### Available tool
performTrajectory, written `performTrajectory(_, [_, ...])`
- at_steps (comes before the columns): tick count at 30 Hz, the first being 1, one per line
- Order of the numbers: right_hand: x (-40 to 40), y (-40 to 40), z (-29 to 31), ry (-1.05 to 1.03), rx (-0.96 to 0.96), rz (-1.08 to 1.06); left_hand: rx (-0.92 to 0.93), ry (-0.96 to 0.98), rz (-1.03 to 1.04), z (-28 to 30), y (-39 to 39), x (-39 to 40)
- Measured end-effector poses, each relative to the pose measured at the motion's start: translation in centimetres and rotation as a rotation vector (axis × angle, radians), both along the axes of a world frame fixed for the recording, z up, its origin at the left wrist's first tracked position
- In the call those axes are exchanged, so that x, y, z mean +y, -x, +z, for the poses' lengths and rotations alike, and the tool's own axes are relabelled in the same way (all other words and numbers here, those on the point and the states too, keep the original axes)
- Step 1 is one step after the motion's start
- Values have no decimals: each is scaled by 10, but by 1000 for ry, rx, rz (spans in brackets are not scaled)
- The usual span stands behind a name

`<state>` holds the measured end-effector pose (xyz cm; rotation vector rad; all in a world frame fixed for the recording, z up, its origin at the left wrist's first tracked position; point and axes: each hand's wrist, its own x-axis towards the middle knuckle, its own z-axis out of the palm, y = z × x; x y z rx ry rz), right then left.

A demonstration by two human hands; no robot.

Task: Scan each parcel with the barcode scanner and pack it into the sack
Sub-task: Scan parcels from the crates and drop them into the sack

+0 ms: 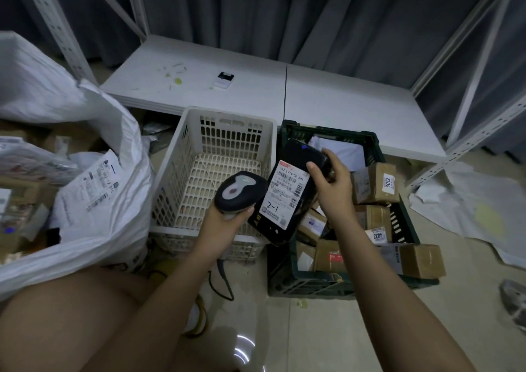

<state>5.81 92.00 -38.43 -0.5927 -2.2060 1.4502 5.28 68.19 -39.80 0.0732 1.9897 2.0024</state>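
A big white sack is gaping open at the left, parcels lying inside it. Beside it an empty white basket is sitting next to a dark green crate filled with brown boxes. Above both, the right hand is gripping a black parcel near its top edge, thumb pressing across the front above the white label, fingers wrapping behind. The left hand is closing around the barcode scanner, its head just beside the label.
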Motion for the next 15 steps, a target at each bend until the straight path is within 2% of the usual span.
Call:
performTrajectory(6, [-3, 8, -3, 17, 10, 7, 3, 66, -122, 10, -8, 0])
performTrajectory(15, [4, 9, -7, -5, -3, 57, 25, 102, -179, 20, -10, -7])
